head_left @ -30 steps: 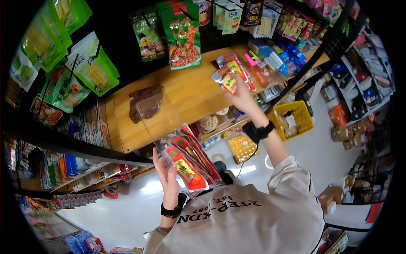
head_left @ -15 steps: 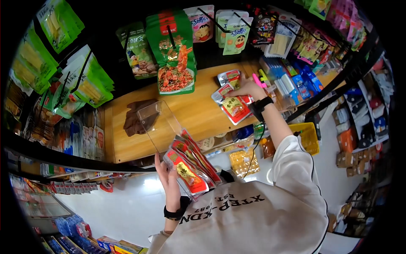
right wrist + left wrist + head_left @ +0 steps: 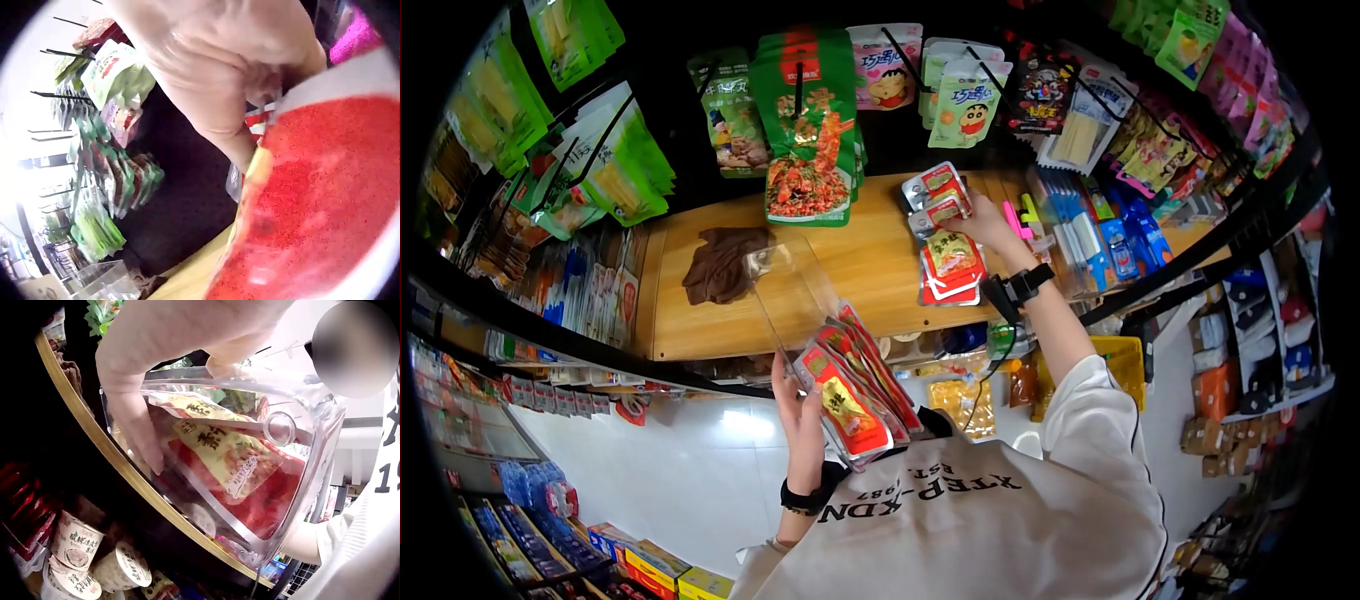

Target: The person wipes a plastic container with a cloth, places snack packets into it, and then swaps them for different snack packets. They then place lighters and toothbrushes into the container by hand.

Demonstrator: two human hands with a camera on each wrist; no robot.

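My left hand [image 3: 802, 430] grips a tilted clear plastic box [image 3: 778, 300] in front of my chest. Several red snack packets [image 3: 852, 408] stand in it, leaning on one another. The left wrist view shows my thumb and fingers around the box, whose clear wall has a round ring [image 3: 279, 429] on it. Over the wooden shelf, my right hand [image 3: 988, 222] pinches a few overlapping red and silver snack packets [image 3: 953, 258]. One red packet [image 3: 319, 194] fills much of the right wrist view, its edge at my fingers; the fingertips are partly hidden.
A crumpled brown cloth [image 3: 725, 262] lies on the wooden shelf [image 3: 870, 260]. Hanging snack bags [image 3: 805, 150] line the back. Pink and yellow highlighters [image 3: 1015, 218] and blue packs [image 3: 1135, 240] sit to the right. Below is a yellow basket [image 3: 1122, 365].
My right hand has brought the red packets down onto the shelf, and they now overlap in a more even column. My left hand keeps holding the box. The head view has shifted.
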